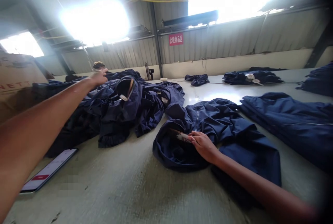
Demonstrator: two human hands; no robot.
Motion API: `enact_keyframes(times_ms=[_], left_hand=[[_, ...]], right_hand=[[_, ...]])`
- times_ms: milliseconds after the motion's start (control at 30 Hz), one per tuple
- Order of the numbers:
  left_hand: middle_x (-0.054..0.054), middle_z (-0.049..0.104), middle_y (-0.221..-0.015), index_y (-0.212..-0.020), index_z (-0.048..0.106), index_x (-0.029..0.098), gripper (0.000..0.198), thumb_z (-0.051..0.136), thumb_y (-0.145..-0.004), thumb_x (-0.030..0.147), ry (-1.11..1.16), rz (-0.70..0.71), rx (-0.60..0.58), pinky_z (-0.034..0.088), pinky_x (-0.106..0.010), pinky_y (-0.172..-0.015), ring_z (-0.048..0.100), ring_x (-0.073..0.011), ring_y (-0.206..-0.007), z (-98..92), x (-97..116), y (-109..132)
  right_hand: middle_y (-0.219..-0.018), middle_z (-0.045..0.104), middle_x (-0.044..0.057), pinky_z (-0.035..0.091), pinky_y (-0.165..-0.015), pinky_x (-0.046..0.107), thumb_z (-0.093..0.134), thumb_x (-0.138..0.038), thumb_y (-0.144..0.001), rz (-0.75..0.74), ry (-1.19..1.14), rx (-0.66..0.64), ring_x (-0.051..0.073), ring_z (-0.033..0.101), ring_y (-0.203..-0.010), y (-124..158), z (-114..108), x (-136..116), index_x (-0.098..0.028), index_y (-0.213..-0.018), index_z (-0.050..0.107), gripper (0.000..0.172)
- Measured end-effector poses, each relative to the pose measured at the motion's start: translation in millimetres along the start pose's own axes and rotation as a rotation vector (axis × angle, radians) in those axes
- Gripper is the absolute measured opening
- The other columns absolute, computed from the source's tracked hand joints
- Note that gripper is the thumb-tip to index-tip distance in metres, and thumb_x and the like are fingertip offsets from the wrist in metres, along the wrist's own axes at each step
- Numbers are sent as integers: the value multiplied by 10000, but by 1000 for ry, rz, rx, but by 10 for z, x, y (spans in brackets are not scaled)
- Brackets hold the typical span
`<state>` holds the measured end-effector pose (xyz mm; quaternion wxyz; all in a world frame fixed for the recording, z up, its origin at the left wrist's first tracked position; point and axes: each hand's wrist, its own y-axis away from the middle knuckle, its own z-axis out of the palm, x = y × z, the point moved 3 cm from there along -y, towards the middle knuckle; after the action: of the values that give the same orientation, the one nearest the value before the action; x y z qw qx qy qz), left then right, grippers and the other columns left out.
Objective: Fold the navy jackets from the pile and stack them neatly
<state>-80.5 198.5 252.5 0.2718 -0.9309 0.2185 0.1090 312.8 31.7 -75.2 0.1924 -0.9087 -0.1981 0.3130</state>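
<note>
You will find the jackets (208, 119) are dark navy woven cloth, smooth with a slight sheen, and heavily creased. The label (180, 135) inside the nearest jacket's collar is pale fabric or paper; you cannot confirm which. The table (117, 192) has a smooth, matt, pale painted top with faint scuffs. On the table, the phone (49, 170) shows a glossy glass face. Behind the table, the wall (234, 48) is ribbed sheet metal. Left of the table, the box (15, 78) is matt cardboard.

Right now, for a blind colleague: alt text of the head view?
The right hand rests at the collar of a navy zip-up jacket on a worktable, while the left hand reaches over a pile of navy garments; a smartphone lies nearby.
</note>
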Motion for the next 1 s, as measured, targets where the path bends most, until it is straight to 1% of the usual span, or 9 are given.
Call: enact_keyframes(times_ms=[67,133,300,467,567,667,767,900,1000], left_hand=[[-172,718,-1158,-1356,437,-210,436,271,-1033,31,41,-48,20,467,-282,-942,626,-144,-986,-1,47,-82],[-204,646,-1346,-1423,408,-172,459,307,-1034,51,118,-14,26,444,-316,-1042,601,-186,-1152,142,346,-106],[-123,544,-1544,-1491,491,10,472,372,-1039,74,318,290,-35,252,-328,-1248,447,-184,-1421,729,1625,-7],[-78,549,-1567,-1445,618,203,474,603,-976,131,432,506,-255,348,-247,-1194,499,-159,-1435,1415,2588,290],[-32,601,-1524,-1389,663,292,445,635,-963,168,446,495,-384,429,-248,-1121,555,-162,-1397,1774,2735,556],[-43,601,-1521,-1450,606,318,446,573,-1012,242,427,399,-421,473,-308,-1084,577,-195,-1373,1941,2664,914],[-141,563,-1534,-1530,530,282,500,465,-1040,207,385,295,-424,519,-403,-1016,600,-286,-1327,1890,2608,1309],[-219,615,-1395,-1504,569,222,490,470,-1025,221,361,271,-392,521,-480,-964,615,-381,-1245,1655,2712,1709],[-222,617,-1398,-1501,577,199,482,449,-1038,247,366,322,-338,507,-537,-986,602,-399,-1239,1577,2814,1885]], right_hand=[[-1135,771,94,509,-991,407,355,-428,-1105,-18,-6,-1,259,700,-1042,-3,-2,-11,-221,-1016,809,506],[-1121,774,83,516,-982,395,355,-440,-1109,-36,-17,1,249,698,-1043,4,-14,-17,-234,-1036,808,503],[-1172,774,65,480,-1075,422,395,-441,-1104,-91,-37,-26,255,668,-1172,62,-46,-51,-267,-1084,814,454],[-1236,759,56,452,-1117,437,427,-408,-1101,-141,-47,-86,255,639,-1240,100,-112,-182,-271,-1091,808,404],[-1287,739,63,458,-1128,436,380,-397,-1115,-148,-28,-145,248,633,-1255,103,-131,-219,-259,-1078,799,443],[-1379,695,78,429,-1176,474,405,-394,-1109,-178,54,-186,263,574,-1357,97,-116,-193,-256,-1238,747,392],[-1526,591,74,361,-1224,551,513,-393,-1075,-209,214,-203,289,499,-1447,87,-110,-150,-305,-1424,637,381],[-1621,491,48,274,-1251,619,564,-334,-1044,-194,387,-194,332,429,-1504,103,-217,-162,-370,-1452,617,412],[-1594,517,57,350,-1227,573,503,-315,-1054,-104,332,-181,298,500,-1450,175,-364,-192,-367,-1439,628,409]])
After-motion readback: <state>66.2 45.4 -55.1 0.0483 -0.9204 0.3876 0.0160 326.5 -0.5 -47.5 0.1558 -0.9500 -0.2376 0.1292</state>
